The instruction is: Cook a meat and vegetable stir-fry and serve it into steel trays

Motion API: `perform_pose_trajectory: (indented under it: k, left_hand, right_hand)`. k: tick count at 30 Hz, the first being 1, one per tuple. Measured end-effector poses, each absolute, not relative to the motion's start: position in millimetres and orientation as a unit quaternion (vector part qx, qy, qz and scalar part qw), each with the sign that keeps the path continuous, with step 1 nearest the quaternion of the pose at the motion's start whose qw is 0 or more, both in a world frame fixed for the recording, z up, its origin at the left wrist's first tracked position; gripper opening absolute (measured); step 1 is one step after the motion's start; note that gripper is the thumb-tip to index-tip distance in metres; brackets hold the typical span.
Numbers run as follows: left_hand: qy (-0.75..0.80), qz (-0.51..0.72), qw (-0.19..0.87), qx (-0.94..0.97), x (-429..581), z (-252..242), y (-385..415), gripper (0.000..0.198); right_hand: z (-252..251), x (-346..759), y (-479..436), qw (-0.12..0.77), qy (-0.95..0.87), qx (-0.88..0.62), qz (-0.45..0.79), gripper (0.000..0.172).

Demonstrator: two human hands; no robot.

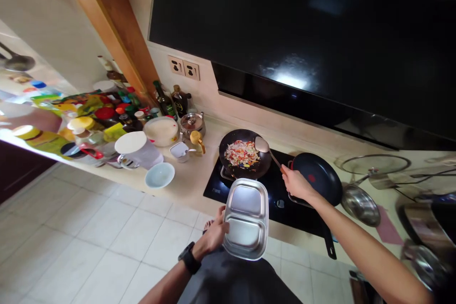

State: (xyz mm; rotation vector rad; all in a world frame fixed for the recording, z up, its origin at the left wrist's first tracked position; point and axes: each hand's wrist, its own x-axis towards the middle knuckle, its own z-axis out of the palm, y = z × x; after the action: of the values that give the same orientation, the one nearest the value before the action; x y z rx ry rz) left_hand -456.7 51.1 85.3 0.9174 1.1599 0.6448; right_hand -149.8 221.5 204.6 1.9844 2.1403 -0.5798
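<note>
My left hand (pixel 216 232) grips the left edge of a metal divided tray (pixel 245 218), which has two compartments with no food visible in them. The tray is held in front of the cooktop (pixel 217 178), close to my body. Closed round the handle of a spatula (pixel 262 144) is my right hand (pixel 297 182). The spatula's broad head rests at the right side of a dark wok (pixel 228 134). Chopped food in red, white and yellow (pixel 241 153) lies in the wok. To the right, a black frying pan (pixel 324 175) sits partly behind my right hand and forearm.
Left of the cooktop stand a light blue bowl (pixel 160 175), a lidded pitcher (pixel 137 149), a small white container (pixel 179 151) and a steel pot (pixel 193 126). Bottles and jars crowd the far left. On the right are a steel pan (pixel 361 205) and a glass lid (pixel 374 164).
</note>
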Motion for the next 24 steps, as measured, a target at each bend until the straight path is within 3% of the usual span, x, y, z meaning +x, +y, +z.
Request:
perform_pose_trajectory:
  k: [4, 7, 9, 15, 20, 24]
  left_hand:
    - [0.504, 0.289, 0.705, 0.407, -459.9, 79.0, 59.0, 0.057]
    - [0.474, 0.279, 0.727, 0.411, -460.2, 72.5, 60.1, 0.052]
    - [0.471, 0.267, 0.732, 0.414, -460.0, 67.4, 60.0, 0.047]
    - [0.492, 0.203, 0.7, 0.476, -459.4, 68.7, 62.9, 0.036]
    - [0.49, 0.198, 0.676, 0.514, -461.0, 84.4, 68.5, 0.042]
    - [0.497, 0.221, 0.679, 0.492, -463.9, 84.8, 69.5, 0.037]
  right_hand:
    - [218.2, -174.9, 243.7, 0.139, 0.694, 0.683, -0.178, 0.052]
    - [225.5, -180.3, 260.1, 0.143, 0.636, 0.711, -0.263, 0.031]
    - [230.0, -176.1, 267.6, 0.127, 0.593, 0.718, -0.343, 0.017]
    - [213.6, -154.6, 272.1, -0.004, 0.449, 0.68, -0.579, 0.016]
    - [151.5, -154.5, 266.6, -0.152, 0.391, 0.612, -0.671, 0.037]
    - [116.3, -160.7, 267.3, -0.199, 0.406, 0.573, -0.684, 0.05]
